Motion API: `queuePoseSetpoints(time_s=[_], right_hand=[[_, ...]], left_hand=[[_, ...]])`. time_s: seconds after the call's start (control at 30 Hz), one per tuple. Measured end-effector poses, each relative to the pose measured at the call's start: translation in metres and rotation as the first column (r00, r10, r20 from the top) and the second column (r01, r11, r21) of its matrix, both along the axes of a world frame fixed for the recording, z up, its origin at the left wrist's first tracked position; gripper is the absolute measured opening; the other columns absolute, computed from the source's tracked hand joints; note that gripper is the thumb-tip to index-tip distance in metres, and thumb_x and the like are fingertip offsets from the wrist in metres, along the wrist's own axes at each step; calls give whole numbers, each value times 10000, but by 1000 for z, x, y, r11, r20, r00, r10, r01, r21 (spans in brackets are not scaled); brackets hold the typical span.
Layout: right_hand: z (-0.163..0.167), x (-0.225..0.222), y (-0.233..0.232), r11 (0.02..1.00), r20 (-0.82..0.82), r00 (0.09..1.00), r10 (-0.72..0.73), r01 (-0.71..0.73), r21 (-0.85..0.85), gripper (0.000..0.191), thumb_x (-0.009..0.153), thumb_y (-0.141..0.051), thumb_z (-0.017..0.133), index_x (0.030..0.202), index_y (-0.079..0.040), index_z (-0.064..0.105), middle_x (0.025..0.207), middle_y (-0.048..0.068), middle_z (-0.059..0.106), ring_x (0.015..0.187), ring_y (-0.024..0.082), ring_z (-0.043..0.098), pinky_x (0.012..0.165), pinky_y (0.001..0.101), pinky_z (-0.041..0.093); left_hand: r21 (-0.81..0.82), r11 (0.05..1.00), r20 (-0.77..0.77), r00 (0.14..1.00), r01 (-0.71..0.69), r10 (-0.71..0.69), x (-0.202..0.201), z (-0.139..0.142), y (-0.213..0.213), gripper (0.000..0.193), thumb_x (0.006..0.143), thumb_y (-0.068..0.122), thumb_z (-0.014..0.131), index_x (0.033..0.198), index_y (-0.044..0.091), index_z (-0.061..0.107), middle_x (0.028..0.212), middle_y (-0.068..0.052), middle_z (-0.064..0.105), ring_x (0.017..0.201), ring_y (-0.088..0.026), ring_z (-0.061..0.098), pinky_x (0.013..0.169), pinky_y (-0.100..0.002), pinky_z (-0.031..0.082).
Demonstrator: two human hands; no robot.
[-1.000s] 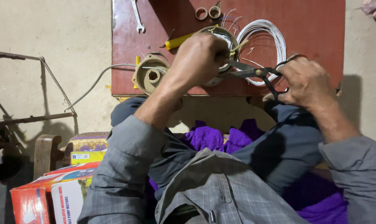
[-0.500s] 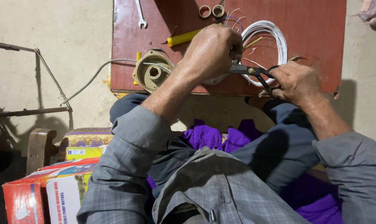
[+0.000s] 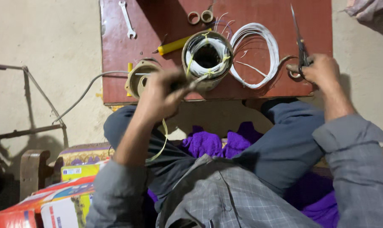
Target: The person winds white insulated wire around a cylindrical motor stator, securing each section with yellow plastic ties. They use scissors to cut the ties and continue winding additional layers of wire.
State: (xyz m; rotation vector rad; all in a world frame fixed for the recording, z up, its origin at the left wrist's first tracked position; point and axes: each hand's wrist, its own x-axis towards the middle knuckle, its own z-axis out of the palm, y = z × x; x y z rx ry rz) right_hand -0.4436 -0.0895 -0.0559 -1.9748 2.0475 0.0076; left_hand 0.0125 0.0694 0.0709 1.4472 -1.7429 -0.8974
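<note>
Yellow cord (image 3: pixel 162 141) trails from the left hand (image 3: pixel 162 95), whose fingers are clenched around it, pulling at the ring-shaped winding (image 3: pixel 207 59) bound in white wire on the red board (image 3: pixel 157 17). At three o'clock from the winding, past a loose white wire coil (image 3: pixel 259 55), the right hand (image 3: pixel 324 71) grips scissors (image 3: pixel 300 42), blades pointing to twelve o'clock.

Dim, warm light falls from above, casting soft shadows on the floor at left. The left hand (image 3: pixel 164 95) is motion-blurred, while the red tabletop (image 3: pixel 157 25) stays fairly sharp; corners darken slightly
</note>
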Motion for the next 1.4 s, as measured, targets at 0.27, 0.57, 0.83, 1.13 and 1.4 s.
queuePoseSetpoints(time_s=[0.27, 0.57, 0.83, 1.13, 1.4], right_hand=[[-29, -13, -15, 986, -211, 975, 63, -28, 165, 532, 740, -482, 875, 1028, -44, 782, 948, 223, 769, 910, 416, 728, 821, 506, 564], [7, 40, -6, 921, 83, 955, 284, -248, -300, 320, 963, -301, 806, 1139, -39, 750, 1053, 197, 734, 975, 361, 714, 867, 455, 558], [66, 188, 33, 746, 422, 640, 642, -395, -536, 387, 1038, -267, 721, 1334, -20, 685, 1180, 169, 683, 1066, 301, 688, 934, 401, 558], [48, 229, 37, 841, 525, 695, 491, -221, -494, 410, 981, -246, 787, 1299, -3, 694, 1185, 153, 626, 1048, 248, 644, 883, 366, 545], [30, 228, 17, 897, 680, 601, 419, -161, -411, 278, 903, -76, 796, 1162, 3, 736, 1253, 145, 598, 1041, 208, 599, 882, 323, 530]], left_hand=[[422, 907, -98, 994, 0, 46, 1, -70, 58, 220, 918, 201, 762, 979, -3, 708, 734, -80, 672, 676, -106, 570, 617, -302, 510], [358, 929, -214, 961, -90, 175, 28, -79, 55, 180, 926, 165, 758, 953, -7, 712, 725, -39, 681, 656, -84, 575, 608, -281, 505], [58, 968, -44, 968, -243, 246, 36, -72, 19, 515, 802, 266, 862, 1212, 31, 659, 910, -111, 696, 802, -220, 677, 752, -352, 560], [-123, 972, -40, 980, -199, 196, 27, -73, -41, 888, 845, 486, 829, 1543, 101, 439, 1465, -196, 547, 1298, -360, 609, 1065, -436, 528], [-93, 988, -175, 979, -124, 106, 9, -99, -63, 845, 875, 368, 849, 1566, 100, 443, 1576, -251, 441, 1441, -412, 509, 1163, -451, 474]])
